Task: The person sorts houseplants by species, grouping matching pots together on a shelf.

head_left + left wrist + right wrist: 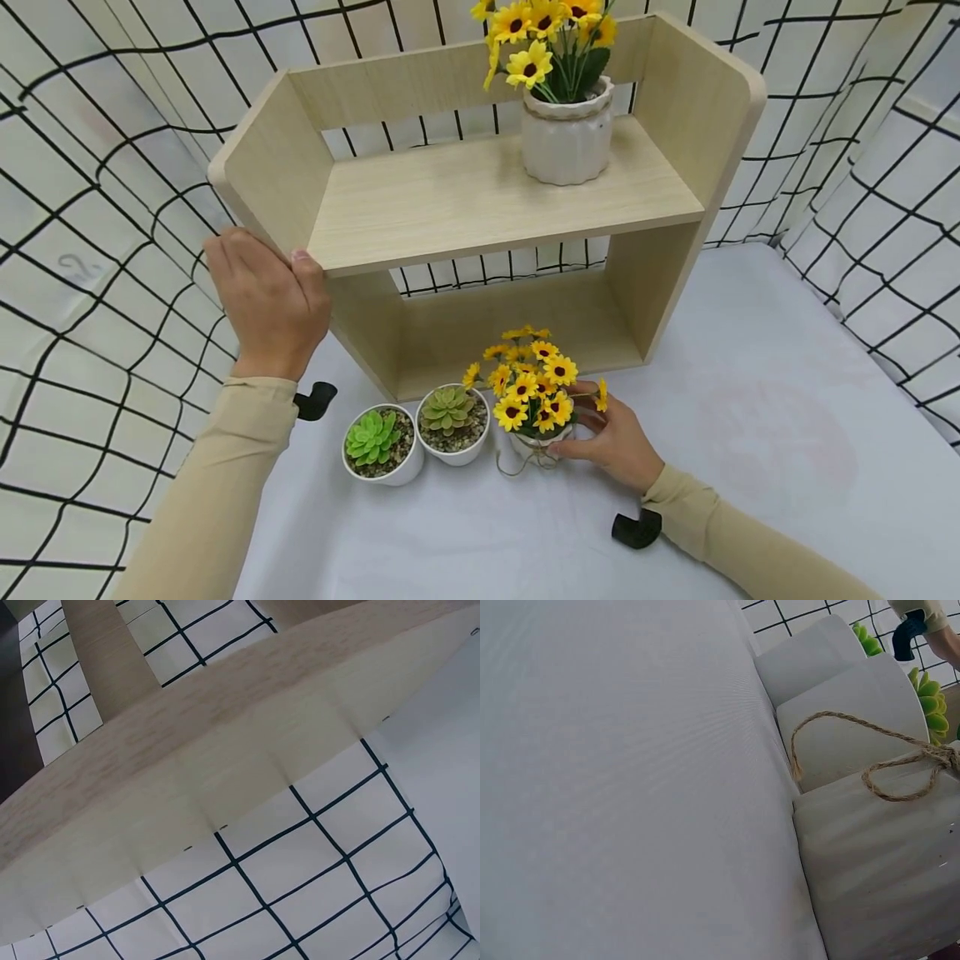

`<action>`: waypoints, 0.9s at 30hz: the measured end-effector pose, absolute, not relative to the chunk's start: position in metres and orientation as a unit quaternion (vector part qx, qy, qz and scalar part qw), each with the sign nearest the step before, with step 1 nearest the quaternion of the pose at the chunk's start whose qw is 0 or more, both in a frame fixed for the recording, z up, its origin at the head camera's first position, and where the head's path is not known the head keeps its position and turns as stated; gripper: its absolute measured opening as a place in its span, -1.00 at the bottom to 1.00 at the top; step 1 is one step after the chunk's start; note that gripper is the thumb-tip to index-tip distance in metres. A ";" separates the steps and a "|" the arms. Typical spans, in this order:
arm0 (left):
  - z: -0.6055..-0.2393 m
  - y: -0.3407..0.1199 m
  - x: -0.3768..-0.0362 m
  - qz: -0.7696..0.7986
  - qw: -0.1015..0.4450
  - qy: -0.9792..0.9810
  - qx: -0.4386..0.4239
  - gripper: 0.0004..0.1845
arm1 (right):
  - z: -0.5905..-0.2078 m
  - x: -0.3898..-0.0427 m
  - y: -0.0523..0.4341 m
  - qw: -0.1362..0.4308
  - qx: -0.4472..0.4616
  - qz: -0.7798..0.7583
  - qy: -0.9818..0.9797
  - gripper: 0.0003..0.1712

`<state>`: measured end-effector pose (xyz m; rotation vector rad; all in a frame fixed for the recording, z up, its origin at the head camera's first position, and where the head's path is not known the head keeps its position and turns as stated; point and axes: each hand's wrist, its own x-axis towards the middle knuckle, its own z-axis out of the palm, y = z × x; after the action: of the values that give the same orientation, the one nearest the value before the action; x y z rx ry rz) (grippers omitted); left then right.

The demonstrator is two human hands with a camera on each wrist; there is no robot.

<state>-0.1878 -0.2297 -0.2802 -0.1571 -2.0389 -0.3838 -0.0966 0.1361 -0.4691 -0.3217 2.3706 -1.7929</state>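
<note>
My left hand [266, 304] grips the left side panel of a pale wooden shelf unit [480, 200], fingers curled round its front edge. In the left wrist view only the shelf's wooden panel [187, 772] shows. My right hand [611, 433] holds a small white pot of yellow sunflowers [528, 392] that stands on the white table [750, 433] in front of the shelf. The right wrist view shows this pot [885, 877] close up, with a twine bow [900, 765] tied round it.
Two white pots with succulents, one bright green [375, 442] and one dull green [450, 417], stand left of the sunflower pot. A larger white pot of sunflowers [566, 125] sits on the upper shelf. Black-gridded white cloth [90, 250] hangs all round.
</note>
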 end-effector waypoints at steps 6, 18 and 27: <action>-0.280 -0.230 -0.187 -0.162 0.507 -0.844 -0.063 -0.47 | -0.462 -0.094 0.137 0.078 -0.103 -0.595 0.793 -0.06; -0.279 -0.230 -0.188 -0.161 0.515 -0.840 -0.063 -0.47 | -0.440 -0.096 0.137 0.078 -0.107 -0.586 0.799 -0.04; -0.279 -0.230 -0.188 -0.155 0.515 -0.840 -0.065 -0.48 | -0.415 -0.099 0.136 0.074 -0.120 -0.591 0.794 -0.06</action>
<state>-0.1881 -0.2296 -0.2791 -0.1560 -2.0188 -0.3733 -0.0985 0.1356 -0.4154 -0.3615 2.3830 -1.7739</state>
